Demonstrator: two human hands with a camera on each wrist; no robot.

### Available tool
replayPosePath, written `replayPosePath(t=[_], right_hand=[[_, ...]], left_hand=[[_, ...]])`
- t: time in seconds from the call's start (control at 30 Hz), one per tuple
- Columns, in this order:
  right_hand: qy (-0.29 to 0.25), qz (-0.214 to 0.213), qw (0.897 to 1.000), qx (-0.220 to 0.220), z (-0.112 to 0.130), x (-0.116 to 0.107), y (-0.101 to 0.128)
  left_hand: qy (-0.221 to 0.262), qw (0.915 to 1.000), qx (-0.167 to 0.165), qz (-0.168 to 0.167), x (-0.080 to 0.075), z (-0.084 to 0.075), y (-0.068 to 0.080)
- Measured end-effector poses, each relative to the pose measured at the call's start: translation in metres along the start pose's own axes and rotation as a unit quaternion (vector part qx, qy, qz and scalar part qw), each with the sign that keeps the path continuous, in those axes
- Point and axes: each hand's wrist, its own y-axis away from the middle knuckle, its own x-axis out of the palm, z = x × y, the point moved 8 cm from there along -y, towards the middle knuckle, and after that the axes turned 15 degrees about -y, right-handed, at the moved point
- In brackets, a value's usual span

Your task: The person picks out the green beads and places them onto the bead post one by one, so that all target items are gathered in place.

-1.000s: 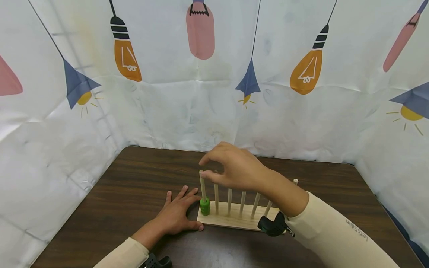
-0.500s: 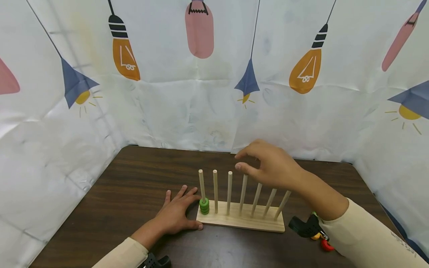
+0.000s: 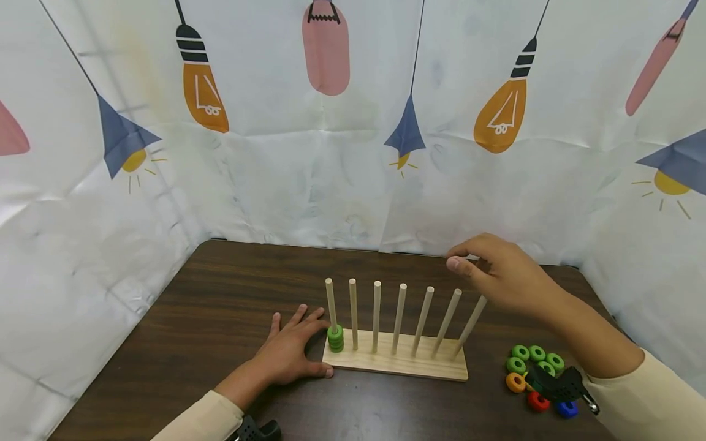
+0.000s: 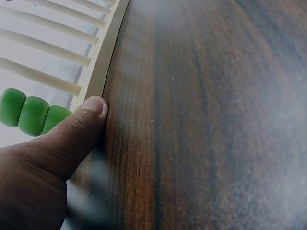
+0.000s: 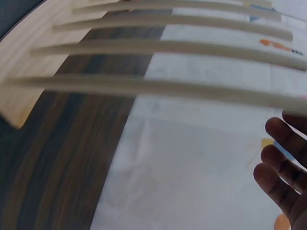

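A wooden peg board point(image 3: 394, 361) stands on the table with several upright pegs point(image 3: 399, 318) in a row. Green rings point(image 3: 335, 339) are stacked on its leftmost peg; three show in the left wrist view. My left hand point(image 3: 289, 352) lies spread at the board's left end, thumb point(image 4: 79, 127) touching the front edge near the corner and fingers straight on the tabletop. Above and right of the rightmost peg hovers my right hand point(image 3: 504, 275), holding nothing, its fingers point(image 5: 276, 184) loosely bent. Nearest below it, partly hidden by the wrist camera, lie loose rings point(image 3: 520, 352).
The loose rings include several green ones, an orange ring point(image 3: 515, 383), a red ring point(image 3: 538, 401) and a blue ring point(image 3: 567, 409). Behind the dark wooden table point(image 3: 248, 275) hangs a white cloth point(image 3: 265, 184) printed with lamps.
My right hand has moved right, from over the leftmost peg to past the rightmost peg, uncovering the pegs and the loose rings. The left hand and board have stayed put.
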Motion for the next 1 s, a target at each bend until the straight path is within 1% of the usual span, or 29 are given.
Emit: replayPosePath(t=[0.2, 0.37, 0.57, 0.77, 0.83, 1.0], right_hand=[[-0.01, -0.008, 0.999, 0.046, -0.025, -0.009, 0.021], [-0.012, -0.006, 0.998, 0.069, -0.048, -0.012, 0.039], [0.02, -0.011, 0.995, 0.101, -0.073, -0.013, 0.06], [0.045, 0.004, 0.988, 0.147, -0.102, -0.005, 0.082], [0.054, 0.012, 0.987, 0.152, -0.111, -0.001, 0.089], [0.065, 0.033, 0.988, 0.138, -0.132, 0.011, 0.108]], left_hand=[[0.0, 1.0, -0.003, -0.004, 0.0, 0.001, 0.001], [0.0, 1.0, -0.003, -0.005, 0.0, 0.001, 0.002], [0.003, 1.0, -0.001, -0.004, 0.0, 0.001, 0.002], [0.009, 1.0, -0.002, 0.003, 0.001, 0.001, 0.001], [0.009, 1.0, -0.002, 0.004, 0.001, 0.001, 0.001], [0.007, 1.0, -0.001, 0.003, 0.001, 0.001, 0.001]])
